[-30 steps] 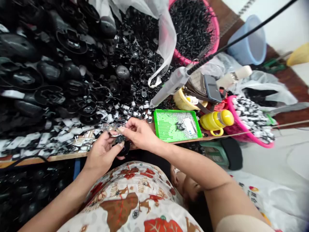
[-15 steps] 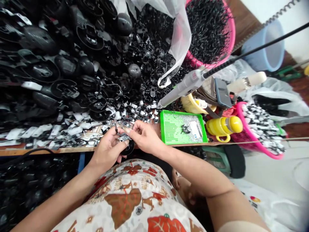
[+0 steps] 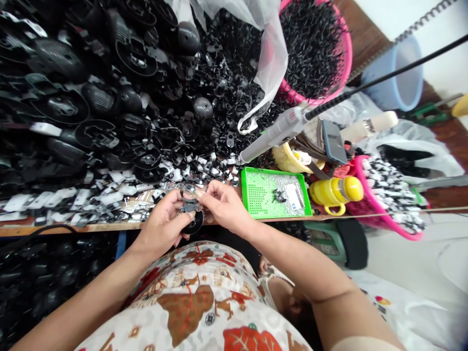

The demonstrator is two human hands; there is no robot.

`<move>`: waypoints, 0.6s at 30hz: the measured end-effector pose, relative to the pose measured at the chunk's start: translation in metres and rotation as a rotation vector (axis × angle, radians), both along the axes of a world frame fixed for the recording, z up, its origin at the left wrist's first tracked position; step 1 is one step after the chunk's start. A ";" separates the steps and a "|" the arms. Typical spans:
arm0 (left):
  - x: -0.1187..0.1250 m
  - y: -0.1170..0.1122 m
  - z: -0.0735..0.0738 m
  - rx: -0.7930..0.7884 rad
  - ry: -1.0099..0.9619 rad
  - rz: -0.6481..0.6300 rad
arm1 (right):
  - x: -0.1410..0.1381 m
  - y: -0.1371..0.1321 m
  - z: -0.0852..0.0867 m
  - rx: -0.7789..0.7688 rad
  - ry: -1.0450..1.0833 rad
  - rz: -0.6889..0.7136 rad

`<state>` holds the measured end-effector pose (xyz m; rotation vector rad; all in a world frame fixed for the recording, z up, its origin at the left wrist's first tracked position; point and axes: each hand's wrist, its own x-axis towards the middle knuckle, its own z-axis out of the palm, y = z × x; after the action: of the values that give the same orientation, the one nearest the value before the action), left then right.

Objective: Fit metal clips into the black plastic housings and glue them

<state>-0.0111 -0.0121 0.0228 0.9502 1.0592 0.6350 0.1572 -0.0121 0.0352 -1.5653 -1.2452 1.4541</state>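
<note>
At the front edge of the bench, my left hand (image 3: 164, 219) is closed on a black round plastic part (image 3: 196, 223) with a grey fitting on top. The thumb presses on that fitting. My right hand (image 3: 227, 207) meets the part's upper right side, thumb and fingers pinched together; whatever lies between them is too small to make out. Small white plastic pieces (image 3: 113, 196) and thin metal bits (image 3: 137, 204) lie on the bench around my left hand. Right of my right hand stands a green tray (image 3: 256, 195) holding small metal pieces, a few black bits and a white label.
Black round parts (image 3: 60, 105) are heaped across the bench's left and back. A grey electric screwdriver (image 3: 274, 134) hangs beyond the tray. Farther right are a yellow bottle (image 3: 323, 191), a pink basket (image 3: 402, 233) of black-and-white pieces and another pink basket (image 3: 348, 56) of black strips.
My right hand has shifted slightly right, and more of the held part shows between my hands. My left hand still grips it. The view has turned slightly.
</note>
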 end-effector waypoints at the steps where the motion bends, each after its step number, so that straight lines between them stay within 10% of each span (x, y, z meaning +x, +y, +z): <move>1: -0.001 0.000 -0.001 0.002 -0.002 0.000 | 0.000 -0.001 0.000 0.011 0.002 0.000; 18: -0.013 -0.007 -0.007 -0.029 -0.161 0.030 | -0.008 -0.012 0.016 0.214 -0.316 0.110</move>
<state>-0.0246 -0.0190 0.0161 0.8449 0.9387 0.7071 0.1495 -0.0240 0.0511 -1.6417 -1.6343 1.1203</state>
